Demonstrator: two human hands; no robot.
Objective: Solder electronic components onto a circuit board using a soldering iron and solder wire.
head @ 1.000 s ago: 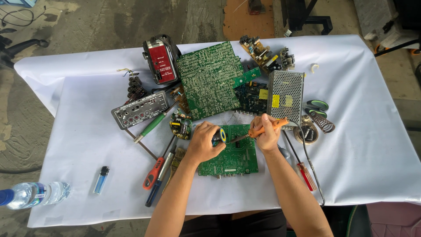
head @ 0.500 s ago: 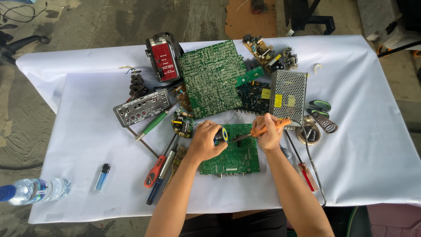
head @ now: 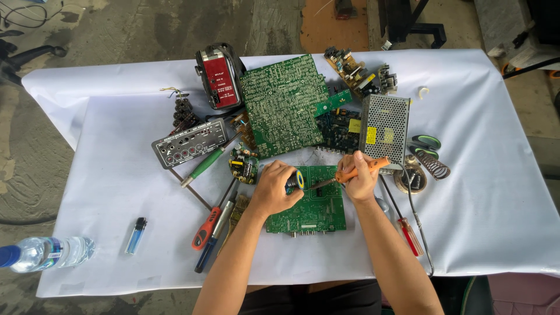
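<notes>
The small green circuit board (head: 309,205) lay near the front middle of the white cloth (head: 484,192), and everything else sat around it; the left hand (head: 276,189) rested on the board's upper left corner, its fingers curled round a small blue and yellow spool (head: 296,180), pinching it against the palm; the right hand (head: 357,177) hovered over the board's upper right corner, fingers pressed together in a closed grip on the orange handle of a soldering iron (head: 354,172); the iron's dark tip pointed left towards the spool, just above the board's top edge; whether the tip touched the board could not be told.

Beyond the board lay a larger green circuit board (head: 283,105), tilted, and beyond that a red and black device (head: 219,76); just right of the larger board sat a dark board (head: 340,129) and a perforated metal box (head: 384,123); right of the small board stood a coiled wire stand (head: 434,165) and a red-handled screwdriver (head: 408,230) lay close by the right forearm; left of the small board lay an orange-handled screwdriver (head: 205,228), a green-handled screwdriver (head: 204,165) and a grey panel with round sockets (head: 189,143); further left, near the cloth's front edge, lay a blue lighter (head: 136,235); a plastic water bottle (head: 44,252) lay at the cloth's far left corner.
</notes>
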